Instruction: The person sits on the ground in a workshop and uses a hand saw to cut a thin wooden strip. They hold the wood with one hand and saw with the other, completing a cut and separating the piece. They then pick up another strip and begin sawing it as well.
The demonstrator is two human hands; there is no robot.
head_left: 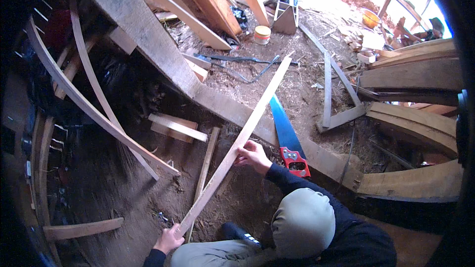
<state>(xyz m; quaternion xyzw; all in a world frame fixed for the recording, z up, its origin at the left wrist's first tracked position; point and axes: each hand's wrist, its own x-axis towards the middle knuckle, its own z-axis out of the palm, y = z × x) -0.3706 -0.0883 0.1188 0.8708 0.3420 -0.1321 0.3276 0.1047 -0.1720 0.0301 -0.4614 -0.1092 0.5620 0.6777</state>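
Note:
A long, pale wooden strip (257, 111) slants from near my lap up and away to the right. Its near end is gripped in my left hand (168, 239), beside my left leg. Partway along, my right hand (253, 157) is closed on the strip with thumb and fingers at its edge. Just right of that hand, a handsaw (288, 129) with a blue blade and a red handle lies across a long beam, handle toward me. A thinner wooden stick (205, 175) is on the dirt left of the strip. My bent right knee (303, 222) partly covers my right arm.
A broad plank beam (217, 103) runs diagonally across the dirt floor. Curved wooden pieces (99, 104) stand at left; thick curved timbers (410, 76) are stacked at right. Short offcuts (178, 127), a triangular wooden frame (341, 89), a black strap (237, 60) and a small tub (262, 34) lie around.

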